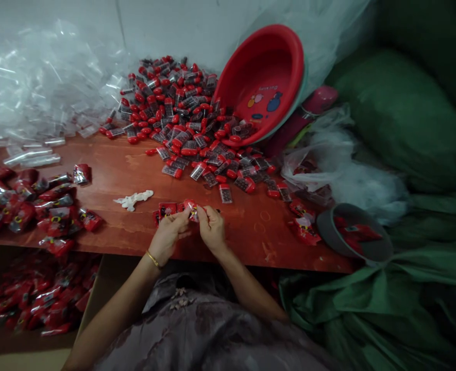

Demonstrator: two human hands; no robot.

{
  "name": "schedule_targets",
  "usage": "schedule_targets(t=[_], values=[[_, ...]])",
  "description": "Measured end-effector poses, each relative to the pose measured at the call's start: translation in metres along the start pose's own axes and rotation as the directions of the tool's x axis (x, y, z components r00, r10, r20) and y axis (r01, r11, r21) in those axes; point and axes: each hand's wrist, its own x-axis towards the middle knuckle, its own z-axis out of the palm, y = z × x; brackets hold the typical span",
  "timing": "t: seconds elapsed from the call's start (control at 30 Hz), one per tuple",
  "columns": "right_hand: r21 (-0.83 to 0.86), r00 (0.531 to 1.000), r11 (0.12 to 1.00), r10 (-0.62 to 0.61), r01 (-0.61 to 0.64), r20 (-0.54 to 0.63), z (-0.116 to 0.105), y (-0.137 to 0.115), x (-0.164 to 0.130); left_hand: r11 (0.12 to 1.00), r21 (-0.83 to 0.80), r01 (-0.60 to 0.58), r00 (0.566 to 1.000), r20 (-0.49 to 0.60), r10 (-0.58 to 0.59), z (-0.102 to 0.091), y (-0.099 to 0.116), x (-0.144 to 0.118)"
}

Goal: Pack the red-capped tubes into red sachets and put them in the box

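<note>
My left hand (168, 234) and my right hand (211, 228) meet at the near edge of a red-brown table (127, 165). Both pinch a small red packet (191, 208) between their fingertips. A few more red packets (167, 209) lie flat just left of it, touching my left fingers. A large heap of small red-capped clear items (181, 113) spills across the table beyond my hands. One of them (225, 193) lies alone just past my right hand.
A tipped red basin (264, 82) leans at the heap's right. Clear plastic bags (38, 87) pile at far left. Filled red packets (38, 201) lie left, more in a box (38, 299) below. A grey bowl (353, 234) and green sacks (405, 118) stand right. A white scrap (134, 199) lies near.
</note>
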Motion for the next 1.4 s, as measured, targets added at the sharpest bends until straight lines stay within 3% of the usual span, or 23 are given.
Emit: schedule_targets(t=[0.07,0.13,0.33,0.47,0.57,0.63,0.73,0.83,0.97,1.03,1.1,1.17,1.23,1.4], values=[[-0.027,0.999,0.999,-0.032,0.031,-0.033,0.001,0.002,-0.002,0.992,-0.044,0.121,0.992,0.024,-0.12,0.002,-0.001,-0.002],[-0.02,0.998,0.998,-0.053,0.052,-0.044,0.002,0.004,-0.003,0.986,-0.082,0.147,0.989,0.028,-0.145,0.005,-0.003,-0.002],[0.007,1.0,1.0,-0.028,0.028,-0.007,0.002,0.003,-0.005,0.982,-0.183,-0.036,0.995,-0.101,0.017,0.015,-0.008,0.001],[-0.061,0.999,0.998,-0.024,0.027,0.044,-0.001,0.003,-0.006,0.983,-0.171,-0.065,0.99,-0.132,0.042,0.018,-0.004,0.004],[-0.175,0.995,0.983,-0.028,0.045,0.097,-0.015,0.009,0.006,0.981,-0.16,-0.11,0.982,-0.169,0.083,0.015,0.002,0.006],[-0.349,0.997,0.937,0.014,0.011,0.069,-0.03,0.019,0.021,0.979,-0.164,-0.119,0.98,-0.177,0.089,0.012,0.006,0.008],[-0.636,0.98,0.747,0.171,-0.193,-0.097,-0.048,0.038,0.043,0.978,-0.183,-0.102,0.985,-0.158,0.073,0.007,0.009,0.01],[-0.702,0.97,0.677,0.23,-0.22,-0.082,-0.052,0.054,0.048,0.98,-0.186,-0.078,0.99,-0.131,0.054,0.006,0.007,0.01],[-0.567,0.979,0.806,0.201,-0.171,-0.009,-0.048,0.055,0.029,0.981,-0.191,-0.031,0.994,-0.107,0.01,0.002,0.002,0.009],[-0.366,0.972,0.91,0.229,-0.197,0.048,-0.051,0.045,0.016,0.98,-0.197,-0.021,0.995,-0.098,0.001,-0.001,0.003,0.008],[-0.085,0.942,0.961,0.276,-0.264,0.191,-0.056,0.029,0.003,0.98,-0.199,-0.004,0.998,-0.068,-0.01,-0.004,0.004,0.007],[0.124,0.888,0.928,0.289,-0.351,0.357,-0.063,0.013,-0.006,0.98,-0.201,0.017,0.999,-0.036,-0.025,-0.005,0.006,0.006],[0.206,0.853,0.894,0.278,-0.398,0.443,-0.068,-0.002,-0.012,0.978,-0.205,0.031,0.999,-0.019,-0.036,-0.004,0.007,0.004],[0.193,0.841,0.895,0.278,-0.403,0.465,-0.071,-0.017,-0.013,0.98,-0.195,0.032,0.999,-0.014,-0.035,-0.001,0.005,0.002]])
